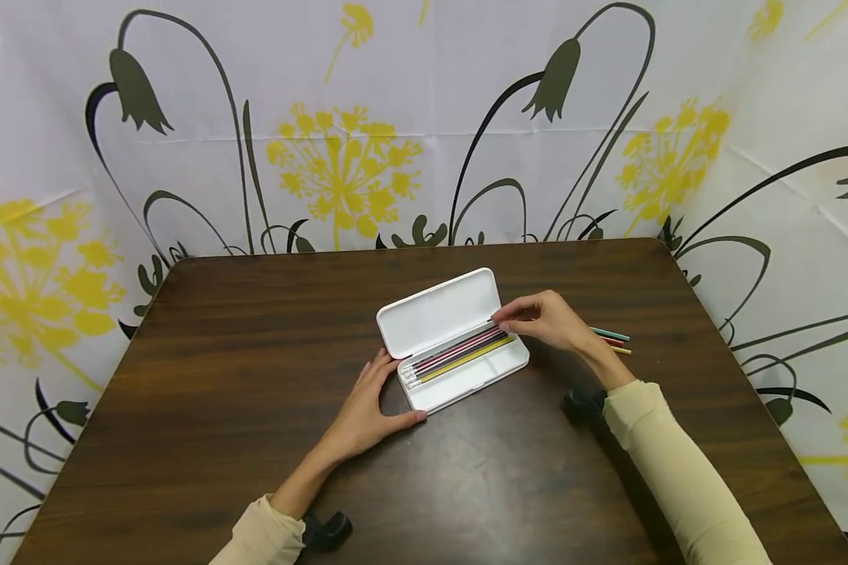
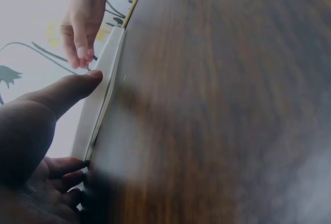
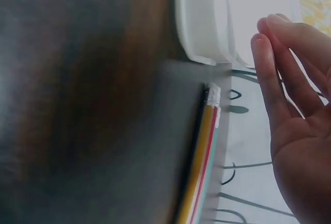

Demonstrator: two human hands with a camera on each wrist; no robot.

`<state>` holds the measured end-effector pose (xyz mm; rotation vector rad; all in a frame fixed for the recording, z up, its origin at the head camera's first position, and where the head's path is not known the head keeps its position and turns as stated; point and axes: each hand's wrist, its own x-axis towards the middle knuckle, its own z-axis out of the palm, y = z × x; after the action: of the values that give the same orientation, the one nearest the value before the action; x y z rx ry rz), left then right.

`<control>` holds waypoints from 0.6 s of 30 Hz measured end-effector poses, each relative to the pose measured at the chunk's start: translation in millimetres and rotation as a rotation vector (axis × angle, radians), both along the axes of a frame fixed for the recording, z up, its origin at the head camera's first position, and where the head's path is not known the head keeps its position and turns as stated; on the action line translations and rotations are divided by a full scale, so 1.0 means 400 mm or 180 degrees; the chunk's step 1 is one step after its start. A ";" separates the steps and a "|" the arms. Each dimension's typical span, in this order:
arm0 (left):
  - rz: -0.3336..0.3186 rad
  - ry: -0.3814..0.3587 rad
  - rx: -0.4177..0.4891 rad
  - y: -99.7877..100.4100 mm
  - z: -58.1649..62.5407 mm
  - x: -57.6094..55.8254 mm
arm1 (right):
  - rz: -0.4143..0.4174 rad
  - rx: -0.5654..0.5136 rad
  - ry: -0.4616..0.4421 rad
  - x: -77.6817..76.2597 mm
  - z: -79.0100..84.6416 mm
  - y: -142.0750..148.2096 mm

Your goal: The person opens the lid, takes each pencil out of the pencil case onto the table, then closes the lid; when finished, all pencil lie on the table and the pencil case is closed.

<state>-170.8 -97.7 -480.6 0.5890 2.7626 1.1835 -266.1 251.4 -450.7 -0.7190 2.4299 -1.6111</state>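
Note:
An open white pencil case (image 1: 480, 377) lies on the table, its lid (image 1: 441, 310) tipped back. Several pencils (image 1: 459, 355), dark, red and yellow, lie side by side in its tray, eraser ends to the left. My left hand (image 1: 367, 412) holds the case by its left end, thumb (image 2: 85, 81) at the front corner and fingers at the back. Over the tray's right end is my right hand (image 1: 547, 320), thumb and fingertips (image 3: 262, 48) pinched at a pencil's dark end, most of which they hide.
On the brown table (image 1: 254, 337), right of the case and partly behind my right wrist, lie a few more pencils (image 3: 207, 146) in teal, red and yellow. A white curtain (image 1: 431, 157) with flower prints hangs behind the table's back edge.

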 end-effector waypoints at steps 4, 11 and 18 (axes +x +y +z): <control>0.0031 0.0040 0.0035 0.004 -0.005 0.001 | 0.0128 0.0215 0.0059 -0.012 0.012 -0.001; 0.0060 0.0059 0.0106 0.005 0.004 0.006 | 0.0361 0.0821 0.0497 -0.037 0.038 -0.011; 0.0053 0.0028 0.0053 0.009 0.003 0.005 | 0.0541 0.1296 0.0892 -0.033 0.028 -0.018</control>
<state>-168.8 -94.1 -479.4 0.5753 2.7728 1.2112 -279.3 244.4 -439.4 -1.0938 2.6740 -0.9627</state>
